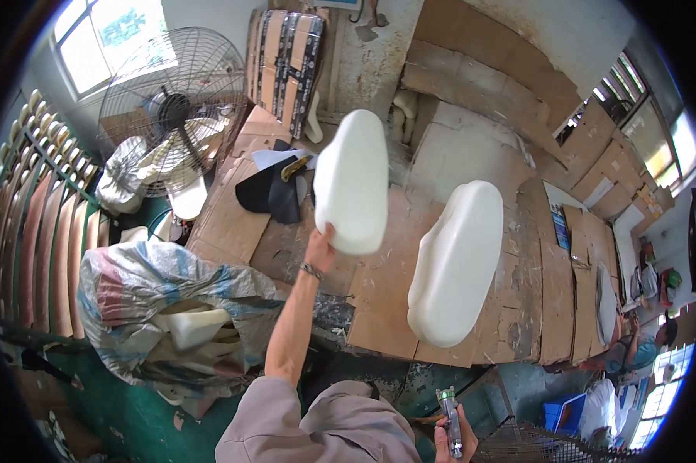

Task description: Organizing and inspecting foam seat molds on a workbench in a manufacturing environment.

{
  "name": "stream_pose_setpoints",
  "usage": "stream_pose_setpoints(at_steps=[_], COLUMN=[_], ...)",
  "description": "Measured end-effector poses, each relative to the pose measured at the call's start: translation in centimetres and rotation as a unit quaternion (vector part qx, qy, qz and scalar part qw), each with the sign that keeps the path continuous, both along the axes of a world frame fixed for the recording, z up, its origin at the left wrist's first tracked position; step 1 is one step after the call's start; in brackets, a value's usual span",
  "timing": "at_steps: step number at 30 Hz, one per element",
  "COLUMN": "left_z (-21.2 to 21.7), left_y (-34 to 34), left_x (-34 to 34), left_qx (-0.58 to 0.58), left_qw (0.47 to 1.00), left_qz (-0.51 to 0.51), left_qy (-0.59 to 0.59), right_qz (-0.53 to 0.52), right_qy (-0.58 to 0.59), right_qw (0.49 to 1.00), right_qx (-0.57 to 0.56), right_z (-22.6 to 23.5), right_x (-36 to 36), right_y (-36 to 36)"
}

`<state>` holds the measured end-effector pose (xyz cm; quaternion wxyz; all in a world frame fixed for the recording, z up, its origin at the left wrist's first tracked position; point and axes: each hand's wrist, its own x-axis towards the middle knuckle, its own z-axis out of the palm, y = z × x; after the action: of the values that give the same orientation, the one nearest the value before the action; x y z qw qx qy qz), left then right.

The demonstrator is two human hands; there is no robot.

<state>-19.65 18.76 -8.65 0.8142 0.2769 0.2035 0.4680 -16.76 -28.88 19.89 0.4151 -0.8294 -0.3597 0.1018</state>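
A long, cream-white moulded pad [353,185], shaped like a seat foam, stands tilted over the cardboard-covered table. My left hand [321,251] grips its lower left edge, the arm stretched out ahead of me. A second pad [457,262] of the same kind lies to the right on the cardboard, apart from the first. Low in the view, close to my body, my right hand [454,440] is closed round a small grey, partly see-through tool [450,423] with a green top. I cannot make out what kind of tool it is.
Flat cardboard [386,309] covers the table. Black sheet pieces [272,189] lie at its far left. A caged fan [174,108] stands beyond them. On the left are a woven sack [170,285] holding a white pad and a rack of curved panels [43,239]. Another person [633,347] is at the far right.
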Motion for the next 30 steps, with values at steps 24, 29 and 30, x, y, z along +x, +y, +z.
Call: stream_pose_setpoints(at_steps=[24,29,30], left_z=[-13.3,-15.5,-16.0], left_y=[-18.9,-25.3,-26.1], left_x=[-8.9,-15.3,-16.7], left_qx=[-0.251,-0.197,-0.206], left_qw=[0.926,0.801,0.772], left_qz=[-0.079,-0.201,-0.211], left_qy=[0.269,0.528,0.563], right_qz=[-0.109,-0.072,-0.098], right_qy=[-0.066,-0.086,-0.101], right_qw=[0.989,0.990,0.986], right_qx=[0.076,0.082,0.091], right_z=[2.8,3.2,3.3], right_x=[4.8,6.0,6.0], right_y=[-3.3,-4.9,-5.2])
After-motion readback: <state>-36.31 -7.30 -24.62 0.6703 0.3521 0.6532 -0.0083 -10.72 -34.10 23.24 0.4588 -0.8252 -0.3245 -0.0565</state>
